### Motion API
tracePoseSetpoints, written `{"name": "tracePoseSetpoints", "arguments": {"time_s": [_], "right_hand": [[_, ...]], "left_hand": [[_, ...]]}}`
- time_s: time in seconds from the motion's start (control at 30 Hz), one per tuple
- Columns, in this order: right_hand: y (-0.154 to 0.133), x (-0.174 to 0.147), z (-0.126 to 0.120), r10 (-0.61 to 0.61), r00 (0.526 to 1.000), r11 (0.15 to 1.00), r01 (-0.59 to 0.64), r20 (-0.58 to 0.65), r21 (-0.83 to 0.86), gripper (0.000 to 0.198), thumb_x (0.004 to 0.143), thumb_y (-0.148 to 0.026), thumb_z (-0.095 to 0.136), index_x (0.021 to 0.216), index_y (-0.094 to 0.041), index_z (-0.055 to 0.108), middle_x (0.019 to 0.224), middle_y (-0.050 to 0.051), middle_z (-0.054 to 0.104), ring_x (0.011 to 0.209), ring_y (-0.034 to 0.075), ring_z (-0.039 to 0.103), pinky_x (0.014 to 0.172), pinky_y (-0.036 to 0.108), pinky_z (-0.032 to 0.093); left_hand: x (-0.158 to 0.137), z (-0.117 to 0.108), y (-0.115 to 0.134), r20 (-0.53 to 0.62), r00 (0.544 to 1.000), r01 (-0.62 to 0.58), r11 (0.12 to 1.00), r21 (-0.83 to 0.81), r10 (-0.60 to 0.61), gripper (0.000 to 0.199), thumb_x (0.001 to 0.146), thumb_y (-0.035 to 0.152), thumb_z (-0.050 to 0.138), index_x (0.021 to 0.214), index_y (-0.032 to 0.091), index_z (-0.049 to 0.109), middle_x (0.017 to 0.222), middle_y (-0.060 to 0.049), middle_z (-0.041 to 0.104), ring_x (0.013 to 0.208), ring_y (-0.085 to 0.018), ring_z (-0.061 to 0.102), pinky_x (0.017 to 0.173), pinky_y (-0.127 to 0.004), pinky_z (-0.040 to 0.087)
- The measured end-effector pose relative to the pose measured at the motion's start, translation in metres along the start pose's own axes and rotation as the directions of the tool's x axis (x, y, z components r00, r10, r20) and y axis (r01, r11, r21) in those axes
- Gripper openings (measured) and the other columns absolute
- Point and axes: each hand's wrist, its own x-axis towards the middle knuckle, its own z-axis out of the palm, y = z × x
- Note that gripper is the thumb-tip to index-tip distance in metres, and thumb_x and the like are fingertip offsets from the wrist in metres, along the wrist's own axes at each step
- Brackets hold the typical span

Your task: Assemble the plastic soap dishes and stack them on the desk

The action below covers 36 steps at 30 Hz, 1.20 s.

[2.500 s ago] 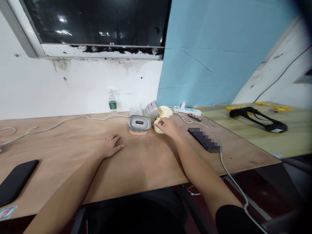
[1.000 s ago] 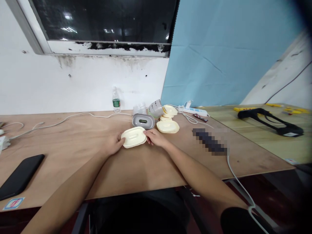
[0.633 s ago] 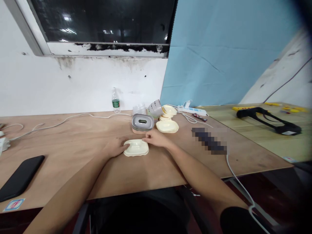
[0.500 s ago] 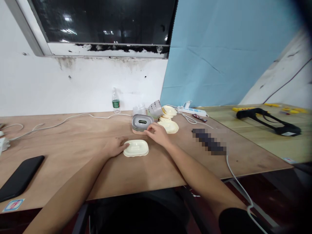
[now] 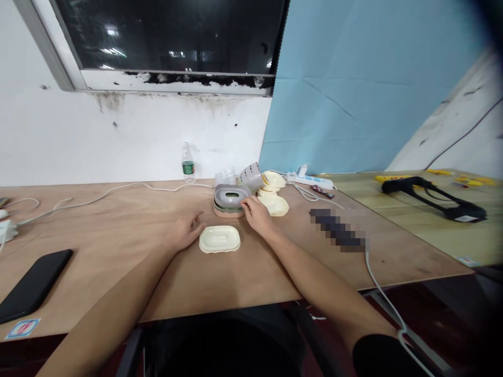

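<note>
The right hand [image 5: 255, 213], near the centre of the frame, seems to pinch the right edge of the grey tray [image 5: 232, 202] between thumb and fingertips; the left hand [image 5: 184, 234], left of centre, is loosely curled, thumb and fingers apart, holding nothing. Gripped at one side only, the grey tray could tip or slip from the fingers, and the green tray [image 5: 231, 209] nested beneath might come along if the two cling; a sideways jerk could knock the stacked cream dishes [image 5: 278, 206] right of centre. The grey tray lies at the right fingertips and well apart from the left hand, above the pink tray [image 5: 229, 214]. The lone cream dish [image 5: 220, 239], just below centre, is just beside the left hand. Farther out, a slotted grey container [image 5: 252, 176] tilts above centre, and a bottle [image 5: 188, 167] stands upright to its left
</note>
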Motion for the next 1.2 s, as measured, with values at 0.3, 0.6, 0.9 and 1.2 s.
{"name": "tracePoseSetpoints", "arguments": {"time_s": [0.3,0.6,0.9,1.2], "right_hand": [[-0.035,-0.010,-0.001,-0.279,0.959,0.938,0.283,-0.046,0.200,0.017,0.093,-0.026,0.045,0.098,-0.024,0.060,0.097,0.008,0.061,0.094,0.021,0.057,0.084,0.038,0.049],[-0.041,-0.015,0.003,-0.233,0.957,0.943,0.265,-0.170,0.201,0.033,0.086,-0.037,0.059,0.117,-0.026,0.060,0.113,0.010,0.059,0.101,0.023,0.058,0.080,0.037,0.052],[-0.041,-0.008,-0.002,-0.032,0.989,0.986,0.007,0.143,0.168,0.021,0.089,-0.032,0.052,0.082,-0.019,0.066,0.076,0.003,0.063,0.071,0.015,0.056,0.066,0.026,0.041],[-0.028,-0.004,0.001,-0.004,0.859,1.000,-0.007,0.513,0.020,0.029,0.092,-0.031,0.050,0.075,-0.015,0.069,0.081,0.005,0.068,0.072,0.014,0.058,0.064,0.024,0.035]], "left_hand": [[-0.003,-0.015,0.020,-0.277,0.956,-0.062,0.991,0.121,0.094,0.061,0.085,0.042,0.056,0.140,0.023,0.039,0.151,-0.014,0.028,0.110,-0.026,0.055,0.094,-0.042,0.047],[-0.008,-0.020,0.030,-0.227,0.971,0.058,0.995,-0.086,-0.076,0.066,0.087,0.049,0.050,0.143,0.017,0.036,0.108,-0.009,0.068,0.087,-0.021,0.064,0.078,-0.033,0.051],[-0.004,-0.021,0.037,0.015,0.999,0.034,0.994,0.102,-0.035,0.045,0.092,0.050,0.036,0.101,0.021,0.070,0.079,-0.006,0.068,0.071,-0.020,0.061,0.065,-0.029,0.044],[-0.001,-0.012,0.027,0.236,0.969,0.032,0.981,0.192,-0.078,0.047,0.092,0.048,0.036,0.073,0.021,0.068,0.083,-0.006,0.067,0.075,-0.019,0.062,0.066,-0.029,0.042]]}}
